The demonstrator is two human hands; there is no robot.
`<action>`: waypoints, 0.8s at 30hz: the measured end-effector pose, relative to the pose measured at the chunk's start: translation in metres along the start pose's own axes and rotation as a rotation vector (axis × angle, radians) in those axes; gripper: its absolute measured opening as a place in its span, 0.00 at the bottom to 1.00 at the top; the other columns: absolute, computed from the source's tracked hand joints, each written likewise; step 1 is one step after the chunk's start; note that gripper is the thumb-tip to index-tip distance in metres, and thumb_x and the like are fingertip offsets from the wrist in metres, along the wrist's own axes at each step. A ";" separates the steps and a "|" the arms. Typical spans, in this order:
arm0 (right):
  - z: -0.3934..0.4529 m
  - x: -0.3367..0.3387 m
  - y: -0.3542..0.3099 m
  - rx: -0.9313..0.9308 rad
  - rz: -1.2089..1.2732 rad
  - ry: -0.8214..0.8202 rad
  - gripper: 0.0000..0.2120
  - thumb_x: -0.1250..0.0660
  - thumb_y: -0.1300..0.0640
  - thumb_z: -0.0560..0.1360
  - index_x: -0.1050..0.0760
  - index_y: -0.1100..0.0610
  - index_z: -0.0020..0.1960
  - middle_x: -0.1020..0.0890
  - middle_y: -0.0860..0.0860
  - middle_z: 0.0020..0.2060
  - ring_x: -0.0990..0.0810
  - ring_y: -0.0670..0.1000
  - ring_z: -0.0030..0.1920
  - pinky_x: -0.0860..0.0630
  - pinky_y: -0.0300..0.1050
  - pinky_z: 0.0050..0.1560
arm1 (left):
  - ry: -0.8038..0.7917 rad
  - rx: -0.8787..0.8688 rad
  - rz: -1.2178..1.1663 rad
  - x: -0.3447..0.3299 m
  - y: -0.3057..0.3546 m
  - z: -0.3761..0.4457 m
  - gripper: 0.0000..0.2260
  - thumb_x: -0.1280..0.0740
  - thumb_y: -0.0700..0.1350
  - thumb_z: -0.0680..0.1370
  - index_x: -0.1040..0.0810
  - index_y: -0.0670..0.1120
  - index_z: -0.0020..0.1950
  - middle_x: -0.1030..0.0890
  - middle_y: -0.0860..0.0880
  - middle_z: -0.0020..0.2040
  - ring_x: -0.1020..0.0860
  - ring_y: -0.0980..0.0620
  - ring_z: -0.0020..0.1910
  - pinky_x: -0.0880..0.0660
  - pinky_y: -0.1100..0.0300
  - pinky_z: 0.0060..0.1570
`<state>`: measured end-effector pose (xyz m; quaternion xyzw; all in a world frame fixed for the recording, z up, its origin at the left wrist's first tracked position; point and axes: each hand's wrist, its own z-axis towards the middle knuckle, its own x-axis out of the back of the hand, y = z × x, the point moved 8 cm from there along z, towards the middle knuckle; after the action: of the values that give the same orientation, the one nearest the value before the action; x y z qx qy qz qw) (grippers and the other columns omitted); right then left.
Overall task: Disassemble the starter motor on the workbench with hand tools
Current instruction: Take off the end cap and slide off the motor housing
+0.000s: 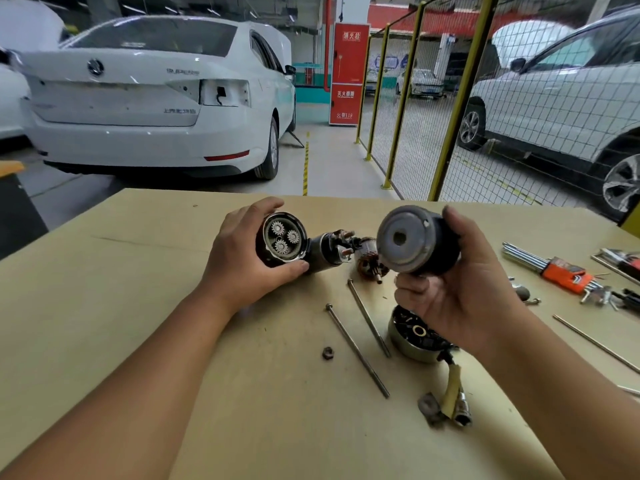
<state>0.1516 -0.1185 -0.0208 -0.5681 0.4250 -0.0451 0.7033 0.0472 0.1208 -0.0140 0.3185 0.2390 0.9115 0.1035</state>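
My left hand (239,258) grips the starter's drive-end housing (284,239), whose open face shows three small planetary gears. The solenoid (332,247) sticks out from it to the right. My right hand (453,289) holds the black motor field case (415,239) lifted above the bench, its grey end plate with a centre hole turned toward me. The armature (369,259) lies on the bench between the two parts. Two long through bolts (360,344) lie in front, beside the brush end cap (412,336) and a loose nut (327,353).
The workbench (173,341) is covered in tan board. An orange hex key set (561,271) and other tools lie at the right edge, with a thin rod (595,342) nearer me. A socket and cable lug (446,407) rest at the front. Cars and a yellow mesh fence stand beyond.
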 end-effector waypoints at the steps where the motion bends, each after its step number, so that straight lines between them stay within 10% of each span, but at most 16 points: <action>1: -0.001 -0.001 0.000 -0.007 0.034 -0.038 0.25 0.31 0.37 0.71 0.21 0.56 0.56 0.24 0.56 0.43 0.31 0.48 0.26 0.32 0.40 0.28 | 0.001 -0.005 0.007 0.001 0.003 0.000 0.42 0.19 0.60 0.60 0.28 0.56 0.72 0.25 0.60 0.63 0.27 0.53 0.64 0.33 0.62 0.63; 7: -0.011 -0.006 0.001 -0.026 0.105 -0.158 0.25 0.36 0.38 0.74 0.24 0.58 0.56 0.28 0.58 0.44 0.31 0.49 0.26 0.31 0.42 0.28 | 0.027 -0.051 0.107 0.006 0.026 -0.002 0.41 0.27 0.68 0.62 0.26 0.52 0.71 0.24 0.50 0.69 0.30 0.44 0.71 0.30 0.41 0.68; 10: -0.012 -0.006 0.004 -0.008 0.050 -0.139 0.23 0.33 0.39 0.74 0.22 0.58 0.57 0.24 0.58 0.41 0.28 0.51 0.28 0.27 0.43 0.31 | 0.117 -0.193 0.148 0.013 0.058 -0.006 0.37 0.29 0.66 0.68 0.26 0.47 0.71 0.25 0.47 0.71 0.31 0.42 0.73 0.34 0.45 0.68; 15: -0.017 -0.001 -0.006 0.179 -0.286 -0.050 0.26 0.22 0.46 0.70 0.24 0.53 0.64 0.17 0.63 0.53 0.17 0.63 0.41 0.19 0.55 0.40 | -0.070 -0.338 -0.212 -0.007 0.115 -0.024 0.33 0.24 0.62 0.71 0.28 0.50 0.72 0.24 0.50 0.61 0.21 0.53 0.44 0.24 0.59 0.44; 18: -0.025 -0.002 -0.012 0.322 -0.508 0.022 0.31 0.18 0.48 0.63 0.22 0.46 0.64 0.16 0.57 0.56 0.14 0.63 0.51 0.17 0.67 0.50 | -0.157 -0.277 -0.312 -0.022 0.124 -0.032 0.36 0.21 0.62 0.69 0.28 0.54 0.73 0.23 0.54 0.61 0.19 0.51 0.49 0.20 0.56 0.42; 24: -0.030 -0.008 -0.015 0.400 -0.723 -0.017 0.37 0.16 0.47 0.58 0.24 0.42 0.65 0.17 0.51 0.57 0.13 0.58 0.52 0.15 0.62 0.48 | -0.326 -0.125 -0.454 -0.035 0.108 -0.031 0.33 0.19 0.58 0.69 0.27 0.59 0.70 0.19 0.56 0.59 0.17 0.51 0.58 0.17 0.58 0.51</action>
<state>0.1332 -0.1424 -0.0032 -0.5331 0.1749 -0.3663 0.7423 0.0509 0.0039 0.0009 0.3922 0.2277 0.8147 0.3614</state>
